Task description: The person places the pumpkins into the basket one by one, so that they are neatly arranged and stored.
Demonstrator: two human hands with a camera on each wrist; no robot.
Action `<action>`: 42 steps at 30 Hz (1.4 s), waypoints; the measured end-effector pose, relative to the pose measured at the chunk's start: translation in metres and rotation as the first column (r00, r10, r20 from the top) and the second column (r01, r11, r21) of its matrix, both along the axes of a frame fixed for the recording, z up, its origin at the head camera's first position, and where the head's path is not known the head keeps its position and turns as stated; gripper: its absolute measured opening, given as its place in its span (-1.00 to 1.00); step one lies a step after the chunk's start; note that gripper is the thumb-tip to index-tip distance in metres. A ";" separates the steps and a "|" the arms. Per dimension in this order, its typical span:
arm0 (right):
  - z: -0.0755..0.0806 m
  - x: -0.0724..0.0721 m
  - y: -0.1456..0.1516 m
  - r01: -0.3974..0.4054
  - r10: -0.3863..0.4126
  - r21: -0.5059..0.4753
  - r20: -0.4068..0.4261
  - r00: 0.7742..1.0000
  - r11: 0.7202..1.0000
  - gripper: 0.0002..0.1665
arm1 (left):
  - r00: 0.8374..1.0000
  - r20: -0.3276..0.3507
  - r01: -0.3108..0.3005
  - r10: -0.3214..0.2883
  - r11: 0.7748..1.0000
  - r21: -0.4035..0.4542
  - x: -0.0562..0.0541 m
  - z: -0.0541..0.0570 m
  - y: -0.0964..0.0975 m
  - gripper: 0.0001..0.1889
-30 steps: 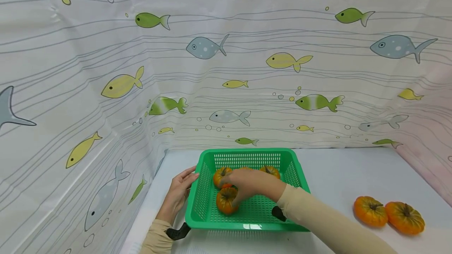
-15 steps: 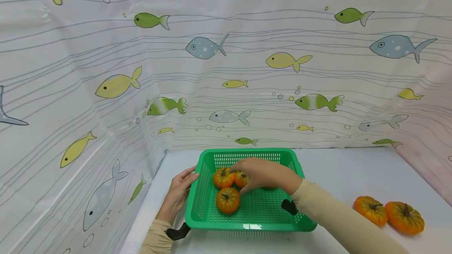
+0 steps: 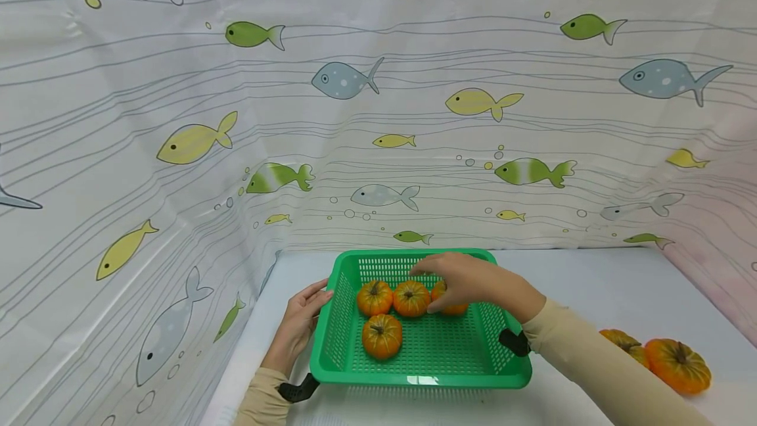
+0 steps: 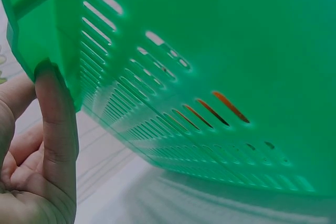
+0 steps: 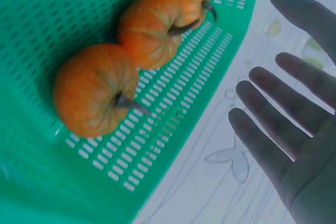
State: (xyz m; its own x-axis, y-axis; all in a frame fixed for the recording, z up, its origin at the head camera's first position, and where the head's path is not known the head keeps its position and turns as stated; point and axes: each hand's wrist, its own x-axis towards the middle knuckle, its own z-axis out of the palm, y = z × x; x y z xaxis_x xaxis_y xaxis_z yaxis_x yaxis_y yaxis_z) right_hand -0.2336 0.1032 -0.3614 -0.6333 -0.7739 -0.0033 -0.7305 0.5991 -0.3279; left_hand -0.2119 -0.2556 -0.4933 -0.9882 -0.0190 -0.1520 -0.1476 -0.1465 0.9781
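Observation:
A green plastic basket (image 3: 422,380) holds several small orange pumpkins. Three form a row at its back: a left pumpkin (image 3: 374,298), a middle pumpkin (image 3: 411,299) and a right pumpkin (image 3: 457,309), partly behind my right hand. Nearer the front left lies another pumpkin (image 3: 382,338). My left hand (image 3: 298,322) holds the basket's left rim; in the left wrist view its fingers (image 4: 56,124) meet the lip from outside. Over the right back of the basket hovers my right hand (image 3: 470,279), holding nothing. Its fingers (image 5: 268,124) look spread and straight in the right wrist view.
On the white table (image 3: 562,288) to the right lie two more pumpkins; one pumpkin (image 3: 677,365) shows fully, the other pumpkin (image 3: 628,345) is partly behind the right sleeve. A fish-patterned sheet (image 3: 437,117) rises behind and at both sides.
My right hand has let go of the front-left pumpkin and moved right and slightly back, uncovering the middle pumpkin. My left hand has stayed at the rim.

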 end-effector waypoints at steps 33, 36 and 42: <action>-0.005 0.021 0.101 0.189 -0.185 -0.049 0.074 0.980 0.981 -0.23 | 1.000 0.005 -0.001 0.001 1.000 -0.002 -0.001 -0.002 -0.001 -0.42; -0.008 0.022 0.110 0.212 -0.207 -0.051 0.092 0.974 0.976 -0.20 | 1.000 0.002 0.000 0.000 1.000 -0.002 -0.001 -0.002 -0.001 -0.43; -0.016 0.023 0.130 0.256 -0.249 -0.041 0.124 0.961 0.966 -0.15 | 1.000 0.002 -0.006 0.006 1.000 0.002 -0.001 -0.002 -0.001 -0.43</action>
State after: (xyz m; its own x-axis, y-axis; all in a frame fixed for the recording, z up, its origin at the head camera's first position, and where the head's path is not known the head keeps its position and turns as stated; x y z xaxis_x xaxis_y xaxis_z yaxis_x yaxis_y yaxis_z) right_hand -0.2107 0.2334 -0.3773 -0.8058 -0.5901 -0.0502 -0.5124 0.7372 -0.4404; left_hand -0.2129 -0.2562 -0.4949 -0.9878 -0.0244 -0.1540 -0.1487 -0.1498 0.9775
